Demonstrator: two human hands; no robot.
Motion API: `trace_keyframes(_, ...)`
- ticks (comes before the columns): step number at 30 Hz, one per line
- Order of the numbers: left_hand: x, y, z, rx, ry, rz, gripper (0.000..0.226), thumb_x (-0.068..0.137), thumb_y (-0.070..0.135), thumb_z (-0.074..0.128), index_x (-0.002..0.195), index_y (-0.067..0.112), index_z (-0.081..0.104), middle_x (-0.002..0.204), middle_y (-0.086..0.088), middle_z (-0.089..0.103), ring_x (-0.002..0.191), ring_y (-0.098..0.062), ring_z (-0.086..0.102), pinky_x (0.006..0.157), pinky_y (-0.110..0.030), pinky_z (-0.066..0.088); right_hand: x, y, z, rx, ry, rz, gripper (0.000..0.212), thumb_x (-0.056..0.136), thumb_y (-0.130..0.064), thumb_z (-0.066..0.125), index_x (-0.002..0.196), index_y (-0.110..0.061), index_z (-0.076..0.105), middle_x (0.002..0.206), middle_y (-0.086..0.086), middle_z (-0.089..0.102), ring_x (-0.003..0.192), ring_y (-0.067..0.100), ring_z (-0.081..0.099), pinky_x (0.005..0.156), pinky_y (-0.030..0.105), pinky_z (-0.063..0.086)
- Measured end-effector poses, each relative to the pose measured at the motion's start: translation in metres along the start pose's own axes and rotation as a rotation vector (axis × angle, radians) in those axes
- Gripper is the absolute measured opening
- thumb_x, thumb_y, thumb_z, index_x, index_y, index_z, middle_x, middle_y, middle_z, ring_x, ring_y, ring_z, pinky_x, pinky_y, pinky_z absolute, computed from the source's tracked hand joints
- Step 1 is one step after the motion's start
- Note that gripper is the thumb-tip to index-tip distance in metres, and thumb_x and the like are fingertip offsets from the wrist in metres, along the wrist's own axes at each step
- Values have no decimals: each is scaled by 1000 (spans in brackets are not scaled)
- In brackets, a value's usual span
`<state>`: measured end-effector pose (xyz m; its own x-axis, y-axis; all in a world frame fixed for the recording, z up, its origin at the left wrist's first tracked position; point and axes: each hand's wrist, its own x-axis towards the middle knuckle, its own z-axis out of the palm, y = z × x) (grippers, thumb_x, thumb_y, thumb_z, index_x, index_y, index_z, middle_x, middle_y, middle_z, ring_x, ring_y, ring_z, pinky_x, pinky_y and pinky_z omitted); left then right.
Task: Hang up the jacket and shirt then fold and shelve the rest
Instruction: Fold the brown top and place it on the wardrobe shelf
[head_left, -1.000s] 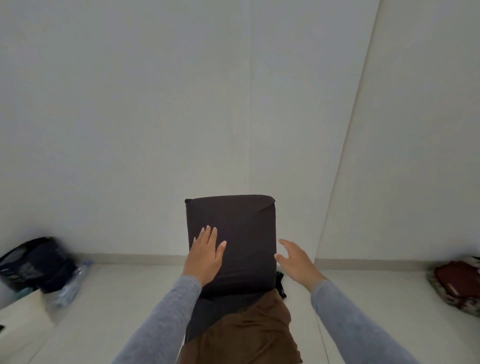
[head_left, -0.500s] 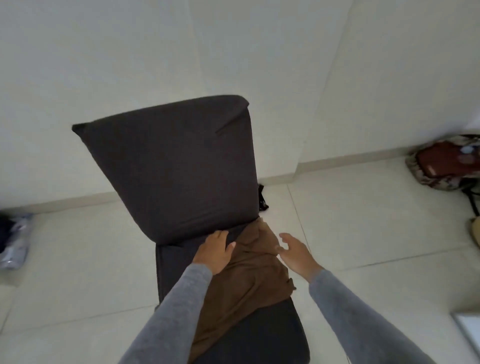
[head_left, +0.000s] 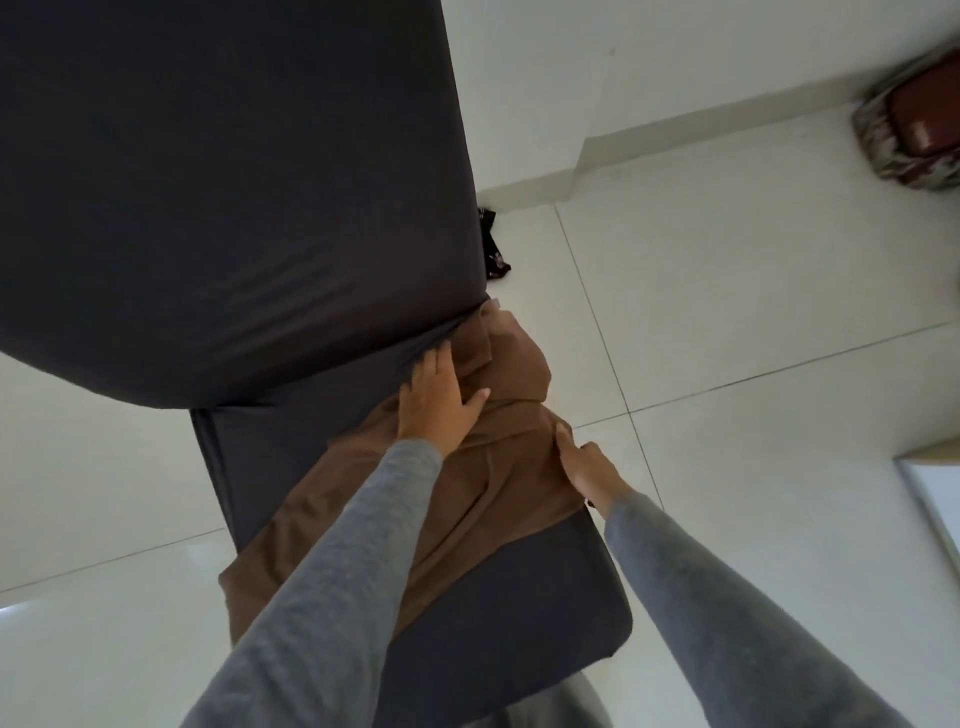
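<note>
Brown garment (head_left: 498, 483) diagonal on seat (head_left: 519, 597) — near-left to far-right, left hand (head_left: 441, 402) flat on it, right hand (head_left: 587, 467) pinching its edge

A plain brown cloth garment (head_left: 467, 499) lies unfolded and rumpled across the seat of a dark grey padded chair (head_left: 519, 597). It runs slantwise, from the crease below the chair's backrest (head_left: 234, 182) at the far right down to the near left, where its end hangs over the seat's left edge. Its far end is bunched into a rounded heap at the seat's right side, and long soft folds run along its length. The left hand (head_left: 441, 405) rests flat on its far part with fingers straight, and the right hand (head_left: 587, 467) grips its right edge, thumb on top.
</note>
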<state>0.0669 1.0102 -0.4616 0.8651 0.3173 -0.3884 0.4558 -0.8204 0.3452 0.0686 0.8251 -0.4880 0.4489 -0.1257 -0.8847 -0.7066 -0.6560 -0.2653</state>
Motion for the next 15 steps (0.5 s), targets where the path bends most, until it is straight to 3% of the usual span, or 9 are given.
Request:
trace_keyframes(2,6,1,6,51,28,-33,73,87,45,58,143,9,26,142,-10,32,131,-27,30,105,-45,30,9,0,5,45,45,2,74,93,-58,37,140,-1,37,140,17,46,127,32,46,103,38,36)
trace_keyframes(6,5,0,2,21,19,-27,43,92,33,54,125,6,49,129,-14,43,122,-30,39,99,-43,37,4,-3,2,195,245,-90,36,91,-21,57,121,0,53,120,15,59,102,26,56,82,27,41)
trace_keyframes(8,-2,2,-10,-59,-56,-14,41,94,30,50,127,5,47,131,-15,41,122,-31,39,102,-43,37,-12,-9,-6,268,308,-139,29,90,-12,57,116,0,54,113,14,59,91,21,52,79,25,41)
trace_keyframes(11,-16,9,-36,-260,-159,-56,40,96,25,47,130,6,39,133,-14,44,121,-30,45,102,-39,38,-37,-25,-16,356,318,-198,26,92,-9,53,117,-2,51,109,11,56,90,19,50,80,26,42)
trace_keyframes(15,-46,19,-99,-624,-143,-147,20,97,18,45,114,10,38,118,-12,52,103,-22,51,85,-28,39,-93,-56,-27,428,233,-294,28,92,-9,51,120,-4,47,105,5,50,95,19,50,83,29,42)
